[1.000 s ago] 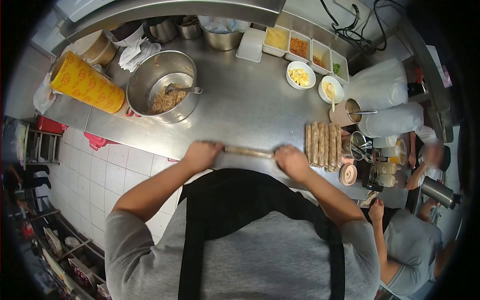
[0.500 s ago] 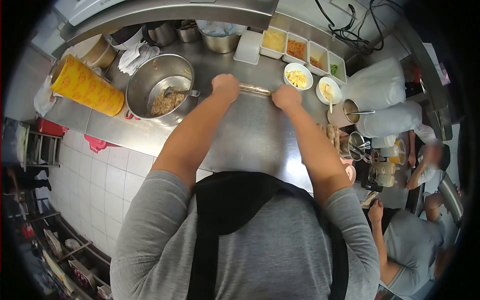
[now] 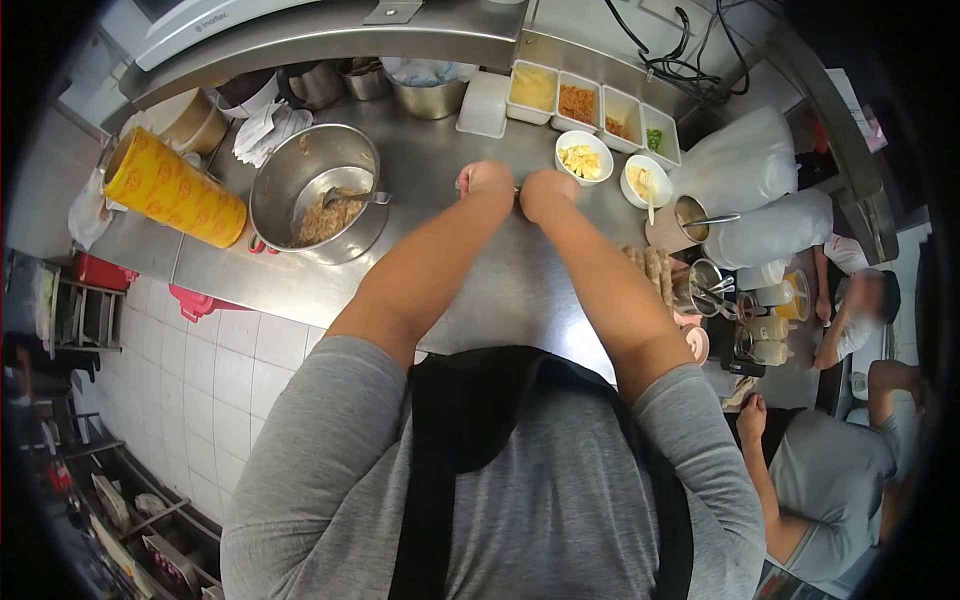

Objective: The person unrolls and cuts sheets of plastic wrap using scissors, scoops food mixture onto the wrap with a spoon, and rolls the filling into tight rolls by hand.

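My left hand (image 3: 486, 181) and my right hand (image 3: 547, 194) are closed close together over the steel counter (image 3: 480, 290). A small piece of a wrapped roll (image 3: 517, 192) shows in the narrow gap between them; the fists hide the rest. Several similar wrapped rolls (image 3: 653, 272) lie side by side to the right, partly behind my right forearm. Left of my hands stands a steel pot (image 3: 368, 222) with a brown mixture (image 3: 328, 220) and a spoon inside.
Two white bowls (image 3: 584, 157) and food trays (image 3: 530, 88) stand beyond my right hand. A yellow roll of film (image 3: 175, 187) lies at the left. Bottles and cups line the right side. People (image 3: 830, 470) are at the far right.
Both hands have moved away from my body and closer together, hiding most of the wrapped roll that stretched between them. The view has shifted slightly.
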### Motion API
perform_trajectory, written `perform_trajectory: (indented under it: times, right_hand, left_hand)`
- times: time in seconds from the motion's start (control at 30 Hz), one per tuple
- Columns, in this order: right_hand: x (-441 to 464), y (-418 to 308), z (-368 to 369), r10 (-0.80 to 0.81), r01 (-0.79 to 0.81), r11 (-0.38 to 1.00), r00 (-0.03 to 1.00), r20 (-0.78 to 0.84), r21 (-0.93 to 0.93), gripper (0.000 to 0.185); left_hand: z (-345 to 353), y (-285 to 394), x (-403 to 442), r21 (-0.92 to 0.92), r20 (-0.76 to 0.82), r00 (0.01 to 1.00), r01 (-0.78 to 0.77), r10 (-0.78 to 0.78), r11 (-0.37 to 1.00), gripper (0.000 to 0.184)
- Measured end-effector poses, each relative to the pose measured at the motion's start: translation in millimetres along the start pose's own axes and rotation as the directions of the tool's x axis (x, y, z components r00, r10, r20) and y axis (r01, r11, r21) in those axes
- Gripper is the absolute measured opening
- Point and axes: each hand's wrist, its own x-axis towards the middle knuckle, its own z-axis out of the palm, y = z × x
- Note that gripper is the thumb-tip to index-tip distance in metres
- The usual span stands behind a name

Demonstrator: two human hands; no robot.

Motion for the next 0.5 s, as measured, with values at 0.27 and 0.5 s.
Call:
perform_trajectory:
  times: [0.27, 0.5]
  right_hand:
    - [11, 3, 5, -0.127, 0.122, 0.988, 0.991, -0.043, -0.091, 0.023]
    - [11, 30, 3, -0.313, 0.321, 0.947, 0.904, -0.291, -0.02, 0.023]
  left_hand:
    - [-1, -28, -29, -0.187, -0.288, 0.931, -0.285, 0.224, 0.94, 0.014]
    - [47, -49, -6, -0.382, -0.714, 0.7, -0.373, -0.013, 0.845, 0.008]
